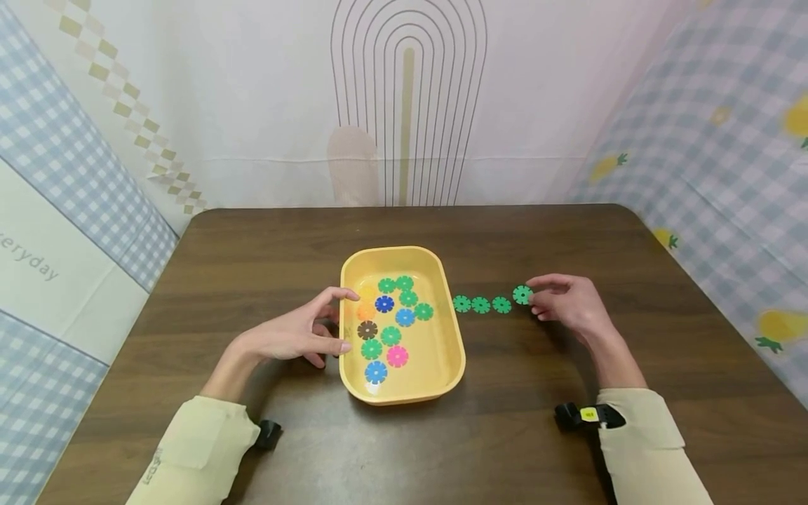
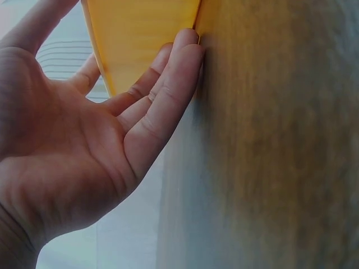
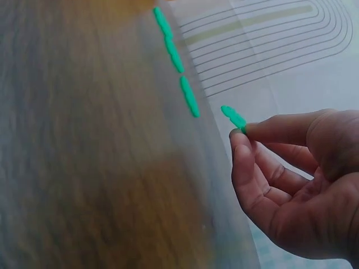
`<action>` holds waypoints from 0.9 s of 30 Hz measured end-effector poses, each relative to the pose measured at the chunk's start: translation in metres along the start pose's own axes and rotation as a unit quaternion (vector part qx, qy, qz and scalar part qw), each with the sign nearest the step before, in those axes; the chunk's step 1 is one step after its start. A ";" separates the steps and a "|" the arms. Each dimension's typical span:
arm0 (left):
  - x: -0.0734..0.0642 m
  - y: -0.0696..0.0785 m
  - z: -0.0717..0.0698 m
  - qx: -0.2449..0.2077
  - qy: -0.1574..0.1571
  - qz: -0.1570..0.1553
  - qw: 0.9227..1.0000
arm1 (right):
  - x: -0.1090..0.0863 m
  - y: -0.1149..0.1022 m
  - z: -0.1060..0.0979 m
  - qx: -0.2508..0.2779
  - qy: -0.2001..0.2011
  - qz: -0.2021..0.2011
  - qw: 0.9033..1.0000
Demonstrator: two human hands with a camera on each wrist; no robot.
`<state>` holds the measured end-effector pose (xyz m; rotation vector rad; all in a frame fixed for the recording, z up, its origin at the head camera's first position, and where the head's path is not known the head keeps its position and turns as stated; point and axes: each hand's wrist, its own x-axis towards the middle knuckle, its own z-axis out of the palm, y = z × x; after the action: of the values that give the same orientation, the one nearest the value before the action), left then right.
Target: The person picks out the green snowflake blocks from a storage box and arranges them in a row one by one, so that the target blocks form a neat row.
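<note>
Pale cloth point(image 1: 252, 91) printed with thin nested arches hangs behind the far edge of a dark wood-grain table point(image 1: 505, 231), and blue-and-white checked fabric point(image 1: 694, 189) with yellow fruit shapes drapes beyond its right edge. About midway between the left and right edges, set in from the far edge, stands a yellow tray point(image 1: 438, 351). Scattered on its floor are notched discs: six green, two light blue, one dark blue point(image 1: 384, 304), one brown point(image 1: 367, 330) and one pink point(image 1: 398, 356), plus orange and yellow ones that nearly blend into the plastic.

On the side toward the table's left edge, the left hand point(image 1: 293, 338) grips the tray's wall, index finger and thumb over the rim, the other fingers outside and lower.

Between the tray and the table's right edge, the right hand point(image 1: 568, 303) pinches a green disc point(image 1: 522, 294) between thumb and fingertips, raised off the surface. Between it and the tray, three more green discs point(image 1: 481, 305) lie in a row roughly parallel to the far edge; the first sits just beside the tray's wall, and a small gap sets off the third. Both forearms wear cream sleeves point(image 1: 650, 435).
</note>
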<state>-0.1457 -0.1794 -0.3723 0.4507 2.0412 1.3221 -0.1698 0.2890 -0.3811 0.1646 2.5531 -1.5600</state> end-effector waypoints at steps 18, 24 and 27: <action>-0.002 0.000 -0.001 0.004 -0.003 0.000 1.000 | 0.004 0.011 -0.002 -0.026 -0.017 0.007 0.999; -0.001 0.000 -0.001 0.007 -0.003 -0.002 1.000 | 0.003 0.012 -0.002 -0.028 -0.019 0.006 0.999; -0.001 0.000 -0.001 0.006 -0.003 -0.001 1.000 | 0.003 0.012 -0.002 -0.029 -0.021 0.006 0.999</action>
<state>-0.1455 -0.1805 -0.3716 0.4575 2.0456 1.3052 -0.1707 0.2968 -0.3911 0.1403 2.5569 -1.4680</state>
